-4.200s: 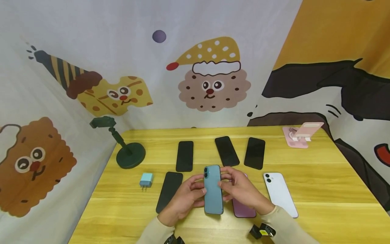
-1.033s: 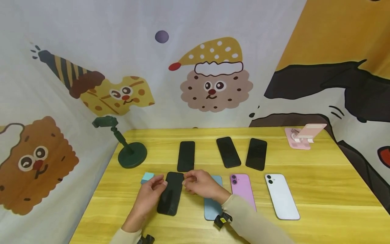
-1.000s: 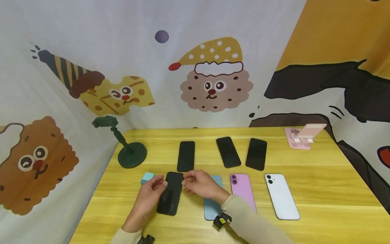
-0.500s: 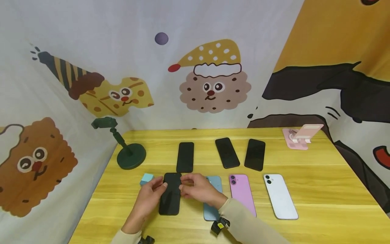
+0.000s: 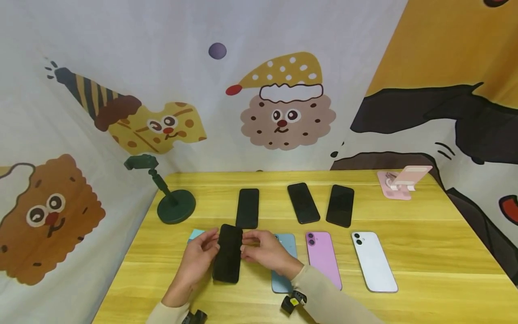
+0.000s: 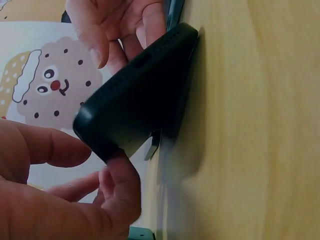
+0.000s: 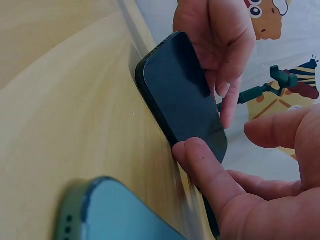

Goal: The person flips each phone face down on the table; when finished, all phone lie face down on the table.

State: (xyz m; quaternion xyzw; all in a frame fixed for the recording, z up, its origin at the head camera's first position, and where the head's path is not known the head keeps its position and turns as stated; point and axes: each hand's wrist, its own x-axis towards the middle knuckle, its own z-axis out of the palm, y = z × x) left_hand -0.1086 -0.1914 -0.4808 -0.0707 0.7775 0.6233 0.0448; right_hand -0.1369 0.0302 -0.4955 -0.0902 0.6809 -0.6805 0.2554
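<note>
A black smartphone (image 5: 228, 254), screen up, is raised at a tilt off the table between both hands. My left hand (image 5: 197, 258) holds its left long edge. In the left wrist view, the phone's lower end (image 6: 135, 75) faces the camera, with left fingers (image 6: 122, 185) under the raised edge. My right hand (image 5: 271, 252) holds the opposite edge with curled fingertips. The right wrist view shows two right fingertips (image 7: 195, 152) against the phone's lower side, the thumb standing apart. Beneath the right forearm lies a blue phone (image 5: 282, 282), back up, partly covered.
Pink (image 5: 323, 261) and white phones (image 5: 375, 262) lie back up to the right. Three dark phones (image 5: 247, 208) lie farther back. A green stand (image 5: 176, 207) and a mostly hidden blue charger (image 5: 196, 234) are left; a pink stand (image 5: 398, 184) is back right.
The blue phone, earlier held in both hands, now lies on the table. Both hands have moved left to the black phone, which has straightened slightly and come up off the table.
</note>
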